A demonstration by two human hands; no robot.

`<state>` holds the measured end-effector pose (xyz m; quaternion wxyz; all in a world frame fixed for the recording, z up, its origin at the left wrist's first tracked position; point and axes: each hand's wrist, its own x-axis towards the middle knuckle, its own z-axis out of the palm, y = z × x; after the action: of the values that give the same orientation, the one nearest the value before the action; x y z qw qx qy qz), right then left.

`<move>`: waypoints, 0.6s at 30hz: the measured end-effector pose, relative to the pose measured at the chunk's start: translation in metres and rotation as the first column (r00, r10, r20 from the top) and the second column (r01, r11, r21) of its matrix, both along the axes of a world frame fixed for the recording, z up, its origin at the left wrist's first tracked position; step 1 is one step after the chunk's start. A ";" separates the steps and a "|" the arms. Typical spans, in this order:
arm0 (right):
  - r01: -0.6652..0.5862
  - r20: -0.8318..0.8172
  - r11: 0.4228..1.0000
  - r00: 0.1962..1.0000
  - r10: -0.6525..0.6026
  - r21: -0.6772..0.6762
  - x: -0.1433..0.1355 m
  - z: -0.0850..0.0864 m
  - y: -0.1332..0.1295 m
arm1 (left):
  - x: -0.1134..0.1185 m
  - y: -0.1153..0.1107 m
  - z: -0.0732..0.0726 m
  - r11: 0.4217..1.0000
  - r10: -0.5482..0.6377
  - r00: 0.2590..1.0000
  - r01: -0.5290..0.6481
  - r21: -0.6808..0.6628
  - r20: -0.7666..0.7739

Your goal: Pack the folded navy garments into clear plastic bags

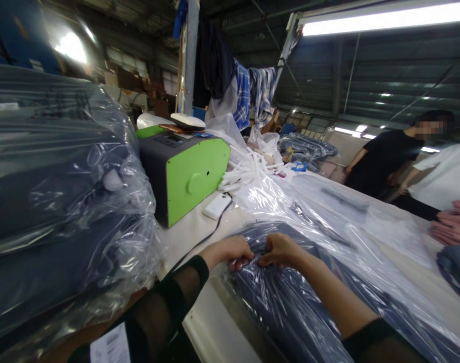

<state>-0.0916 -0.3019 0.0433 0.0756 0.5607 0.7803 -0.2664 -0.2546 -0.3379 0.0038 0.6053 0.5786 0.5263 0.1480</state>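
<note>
A dark blue fabric roll (pixel 290 307) wrapped in clear plastic film lies on the white table (pixel 211 327) in front of me. My left hand (pixel 235 252) and my right hand (pixel 279 250) meet at the roll's near end. Both pinch the plastic film there, fingers closed on it. Loose clear plastic (pixel 328 212) spreads over the table beyond the roll.
A green and grey machine (pixel 184 171) stands on the table, with a white adapter (pixel 217 205) and black cable beside it. Plastic-wrapped dark rolls (pixel 59 201) are stacked at left. White tubes (pixel 245 174) lie behind. Two people (pixel 411 161) stand at right near pink fabric (pixel 455 224).
</note>
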 end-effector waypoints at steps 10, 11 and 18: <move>0.084 0.064 0.900 0.990 -0.122 0.428 0.022 0.007 -0.019 | 0.001 -0.004 0.001 0.998 0.045 0.999 -0.045 0.034 -0.006; 0.078 0.057 0.867 0.991 -0.121 0.493 0.019 0.004 -0.033 | 0.001 -0.004 0.001 0.998 0.048 0.999 -0.048 0.031 -0.001; -0.094 -0.023 0.439 0.967 0.253 0.893 -0.016 -0.069 -0.119 | 0.001 -0.002 -0.005 0.999 0.033 0.999 -0.033 0.042 -0.002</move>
<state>-0.1072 -0.4209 -0.0258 -0.2598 0.4125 0.8610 0.1451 -0.2540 -0.3400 -0.0013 0.5898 0.5825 0.5334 0.1681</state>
